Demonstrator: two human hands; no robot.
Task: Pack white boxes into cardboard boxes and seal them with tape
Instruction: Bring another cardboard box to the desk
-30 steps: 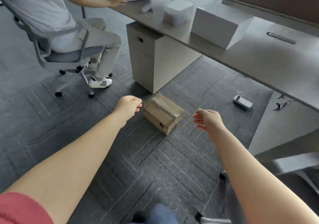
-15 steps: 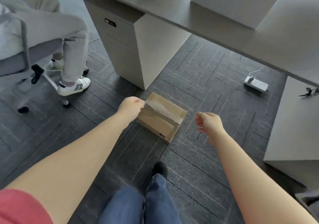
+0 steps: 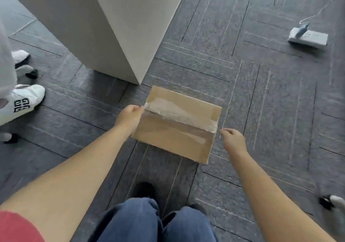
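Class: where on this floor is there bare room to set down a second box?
Bare carpet lies between the cardboard box and the power strip, beyond the right hand. It is crowded by the cabinet and the seated person's shoes.

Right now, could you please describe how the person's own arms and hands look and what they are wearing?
Both forearms are bare from elbow to wrist. The left hand and right hand wear no gloves; no rings, watch or bracelet are visible. A red short sleeve shows at the left upper arm. No sleeve is in view on the right arm.
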